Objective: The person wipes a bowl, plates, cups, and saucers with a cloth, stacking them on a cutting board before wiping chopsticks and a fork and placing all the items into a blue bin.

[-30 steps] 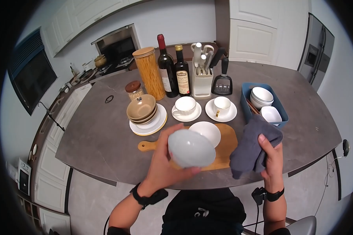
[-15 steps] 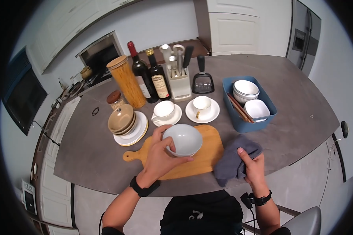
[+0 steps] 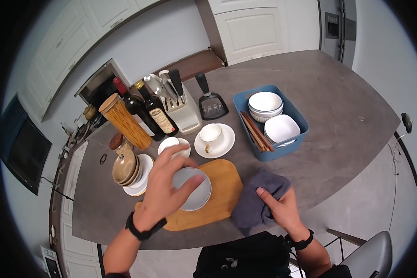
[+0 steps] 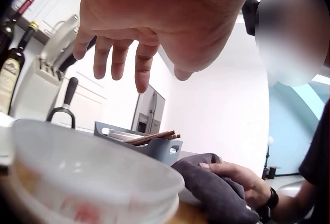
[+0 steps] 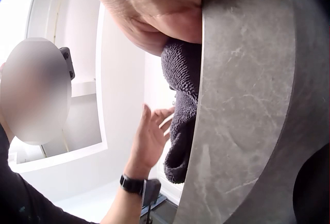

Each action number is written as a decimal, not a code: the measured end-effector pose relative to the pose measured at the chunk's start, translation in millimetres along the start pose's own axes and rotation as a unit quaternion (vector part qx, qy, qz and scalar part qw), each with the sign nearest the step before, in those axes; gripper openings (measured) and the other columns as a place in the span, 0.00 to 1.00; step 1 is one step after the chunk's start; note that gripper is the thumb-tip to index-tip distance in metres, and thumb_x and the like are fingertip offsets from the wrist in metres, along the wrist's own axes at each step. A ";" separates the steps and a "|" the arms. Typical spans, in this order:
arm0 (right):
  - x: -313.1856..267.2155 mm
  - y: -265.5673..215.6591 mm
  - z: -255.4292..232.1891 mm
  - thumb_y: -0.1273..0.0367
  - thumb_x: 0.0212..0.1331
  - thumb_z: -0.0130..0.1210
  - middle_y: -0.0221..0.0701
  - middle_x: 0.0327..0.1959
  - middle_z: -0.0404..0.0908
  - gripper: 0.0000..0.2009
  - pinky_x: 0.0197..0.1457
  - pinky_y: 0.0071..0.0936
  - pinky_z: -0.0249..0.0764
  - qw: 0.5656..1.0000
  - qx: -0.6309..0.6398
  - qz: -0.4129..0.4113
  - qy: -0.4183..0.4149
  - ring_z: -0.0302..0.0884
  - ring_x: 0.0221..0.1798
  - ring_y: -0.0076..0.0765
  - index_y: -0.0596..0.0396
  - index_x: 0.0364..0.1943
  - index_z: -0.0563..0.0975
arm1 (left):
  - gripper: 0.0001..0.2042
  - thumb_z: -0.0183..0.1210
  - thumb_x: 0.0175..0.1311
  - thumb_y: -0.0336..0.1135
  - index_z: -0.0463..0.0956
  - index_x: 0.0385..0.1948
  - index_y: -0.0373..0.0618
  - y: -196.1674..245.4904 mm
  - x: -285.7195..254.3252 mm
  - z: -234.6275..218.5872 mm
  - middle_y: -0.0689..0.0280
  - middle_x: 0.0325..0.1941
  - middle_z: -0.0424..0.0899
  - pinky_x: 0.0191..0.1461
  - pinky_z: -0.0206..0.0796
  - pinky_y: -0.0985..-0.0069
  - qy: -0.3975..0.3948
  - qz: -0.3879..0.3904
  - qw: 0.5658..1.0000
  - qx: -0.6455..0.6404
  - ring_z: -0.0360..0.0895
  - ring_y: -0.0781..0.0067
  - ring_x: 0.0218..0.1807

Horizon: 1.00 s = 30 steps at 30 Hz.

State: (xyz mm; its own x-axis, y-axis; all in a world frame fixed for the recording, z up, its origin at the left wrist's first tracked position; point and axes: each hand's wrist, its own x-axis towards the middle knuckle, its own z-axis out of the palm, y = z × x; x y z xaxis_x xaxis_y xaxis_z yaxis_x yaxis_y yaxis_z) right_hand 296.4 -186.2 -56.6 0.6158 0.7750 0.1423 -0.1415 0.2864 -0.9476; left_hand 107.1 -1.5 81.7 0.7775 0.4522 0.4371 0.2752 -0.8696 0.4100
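Above a pale grey bowl [image 3: 195, 197] my left hand [image 3: 163, 187] hovers with its fingers spread, holding nothing. In the left wrist view, a gap shows between that hand and the bowl [image 4: 93, 157], which is nested in another bowl with red marks on its side. Both rest on a wooden cutting board [image 3: 224, 185]. My right hand [image 3: 286, 206] grips a dark grey towel [image 3: 251, 199] beside the board's right end, thumb on top and the other fingers partly hidden. Folds of the towel [image 5: 180, 115] hang below the palm in the right wrist view.
Left of the board stand brown bowls [image 3: 125, 167] on plates. Behind it are two cups on saucers [image 3: 224, 148], a spaghetti jar [image 3: 127, 123], two bottles, a knife block [image 3: 187, 116] and a masher [image 3: 213, 106]. A blue basket [image 3: 297, 144] holds white bowls and chopsticks.
My left hand lowered the grey bowl onto the white bowl on the board, then let go and lifted with fingers spread. My right hand kept the towel. The head view turned rightward.
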 end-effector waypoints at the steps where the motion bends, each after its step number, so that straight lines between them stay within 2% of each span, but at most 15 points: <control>1: -0.1 -0.9 0.0 0.72 0.67 0.63 0.28 0.43 0.87 0.08 0.53 0.26 0.76 1.000 -0.003 0.000 0.001 0.81 0.47 0.22 0.62 0.45 0.82 | 0.10 0.70 0.57 0.29 0.81 0.39 0.41 6.8 20.7 5.1 0.54 0.58 0.82 0.62 0.71 0.64 0.010 0.054 0.998 -0.004 0.79 0.50 0.60; 3: 0.1 -0.9 -1.0 0.72 0.67 0.64 0.29 0.43 0.87 0.08 0.53 0.26 0.76 1.000 -0.014 0.000 -0.004 0.81 0.46 0.23 0.62 0.45 0.82 | 0.09 0.65 0.64 0.32 0.81 0.42 0.40 13.7 65.7 27.0 0.54 0.48 0.86 0.58 0.72 0.63 -0.026 0.100 0.995 0.016 0.81 0.50 0.55; 7: 2.4 1.6 -2.9 0.72 0.66 0.64 0.31 0.43 0.87 0.09 0.52 0.27 0.76 0.999 -0.044 -0.009 -0.009 0.82 0.45 0.25 0.63 0.44 0.82 | 0.11 0.58 0.70 0.34 0.82 0.48 0.40 -0.1 152.6 96.4 0.50 0.52 0.86 0.62 0.70 0.57 -0.092 0.154 0.980 0.080 0.79 0.47 0.58; 9: 2.7 -3.1 -1.2 0.72 0.66 0.64 0.32 0.43 0.86 0.09 0.53 0.28 0.76 0.998 -0.053 -0.021 0.001 0.81 0.46 0.27 0.64 0.45 0.82 | 0.10 0.60 0.66 0.33 0.82 0.43 0.36 -24.5 190.0 138.4 0.47 0.41 0.86 0.56 0.72 0.54 -0.059 0.243 0.965 0.083 0.82 0.43 0.49; 10: 2.7 -4.4 -0.2 0.72 0.66 0.64 0.33 0.43 0.86 0.09 0.53 0.28 0.76 0.999 -0.049 -0.020 -0.007 0.81 0.46 0.27 0.64 0.46 0.82 | 0.10 0.60 0.66 0.33 0.82 0.43 0.36 -21.0 199.1 144.0 0.47 0.41 0.86 0.56 0.72 0.54 -0.061 0.252 0.963 0.076 0.82 0.43 0.49; 12: 5.1 -0.1 -3.6 0.71 0.68 0.63 0.30 0.45 0.87 0.12 0.54 0.27 0.77 0.997 -0.058 -0.031 -0.030 0.81 0.48 0.23 0.65 0.49 0.81 | 0.12 0.59 0.67 0.33 0.84 0.49 0.42 -15.1 212.6 148.3 0.48 0.44 0.87 0.58 0.73 0.57 -0.186 0.126 0.967 0.123 0.83 0.44 0.51; 15: 3.7 -1.7 -4.3 0.70 0.69 0.63 0.31 0.46 0.87 0.11 0.55 0.28 0.76 0.996 -0.082 -0.023 -0.020 0.81 0.49 0.23 0.65 0.49 0.82 | 0.10 0.59 0.67 0.35 0.86 0.43 0.43 -7.9 222.8 145.2 0.48 0.39 0.87 0.53 0.74 0.56 -0.217 0.124 0.954 0.165 0.84 0.45 0.47; 16: 3.2 -2.3 -4.9 0.70 0.69 0.63 0.31 0.46 0.87 0.11 0.55 0.28 0.76 0.996 -0.082 -0.025 -0.017 0.81 0.49 0.23 0.65 0.49 0.82 | 0.09 0.59 0.68 0.35 0.87 0.38 0.44 -5.9 221.0 144.4 0.49 0.38 0.87 0.50 0.74 0.55 -0.183 0.129 0.962 0.158 0.84 0.46 0.45; 20: 6.6 11.0 -6.3 0.68 0.72 0.59 0.30 0.46 0.86 0.12 0.55 0.27 0.76 0.996 -0.077 -0.038 -0.013 0.80 0.49 0.24 0.64 0.50 0.81 | 0.09 0.59 0.68 0.35 0.86 0.39 0.42 0.8 214.8 126.8 0.48 0.37 0.87 0.47 0.73 0.55 -0.092 0.097 0.985 0.112 0.83 0.44 0.43; 23: 8.7 20.6 -7.3 0.68 0.74 0.57 0.32 0.47 0.86 0.12 0.55 0.28 0.76 0.999 -0.032 -0.034 0.014 0.81 0.50 0.26 0.64 0.50 0.80 | 0.10 0.58 0.70 0.36 0.82 0.40 0.39 -1.5 202.0 109.3 0.48 0.33 0.86 0.44 0.73 0.58 0.015 0.096 0.995 0.036 0.83 0.46 0.39; 25: 8.3 20.0 -5.4 0.68 0.74 0.56 0.33 0.47 0.86 0.12 0.55 0.29 0.77 0.999 0.008 -0.032 0.027 0.81 0.50 0.27 0.65 0.50 0.80 | 0.11 0.56 0.74 0.38 0.78 0.43 0.37 -2.3 180.5 88.6 0.54 0.31 0.85 0.41 0.71 0.64 0.122 0.038 0.988 -0.082 0.83 0.58 0.35; 26: 8.2 19.3 -5.7 0.68 0.74 0.56 0.34 0.48 0.86 0.13 0.56 0.30 0.77 0.996 0.075 -0.002 0.037 0.82 0.51 0.28 0.65 0.52 0.80 | 0.10 0.53 0.77 0.35 0.75 0.45 0.37 -2.9 163.7 73.7 0.54 0.34 0.85 0.43 0.73 0.62 0.096 -0.013 0.978 -0.186 0.85 0.58 0.38; 27: 8.0 18.1 -5.8 0.68 0.74 0.56 0.35 0.49 0.86 0.13 0.56 0.30 0.78 0.988 0.141 0.033 0.043 0.82 0.52 0.29 0.65 0.53 0.79 | 0.10 0.50 0.80 0.35 0.74 0.48 0.36 -12.2 148.9 65.7 0.60 0.39 0.86 0.44 0.74 0.70 0.075 -0.037 0.935 -0.345 0.85 0.71 0.43; 29: 5.0 3.7 -7.9 0.70 0.72 0.59 0.36 0.50 0.85 0.14 0.58 0.32 0.80 0.977 0.202 0.064 0.011 0.83 0.54 0.31 0.65 0.56 0.78 | 0.10 0.49 0.80 0.33 0.71 0.54 0.36 13.9 96.2 29.2 0.61 0.46 0.86 0.51 0.76 0.75 0.075 -0.118 0.844 -0.518 0.84 0.75 0.47; 30: 2.1 -9.0 -7.4 0.72 0.71 0.60 0.36 0.51 0.85 0.14 0.58 0.33 0.80 0.969 0.227 0.095 0.005 0.83 0.55 0.32 0.64 0.56 0.77 | 0.11 0.50 0.80 0.31 0.69 0.56 0.36 18.5 70.1 14.4 0.61 0.47 0.86 0.54 0.76 0.75 0.069 -0.126 0.831 -0.538 0.84 0.75 0.49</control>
State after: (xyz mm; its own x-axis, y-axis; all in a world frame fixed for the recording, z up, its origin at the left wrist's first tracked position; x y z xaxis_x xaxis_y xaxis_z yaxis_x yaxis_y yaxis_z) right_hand 304.6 -191.3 -49.9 0.5517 0.8336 -0.0279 -0.5784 0.3582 -0.7329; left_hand 174.8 11.2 108.4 0.6793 0.6758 0.2861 -0.3027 -0.0972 0.9481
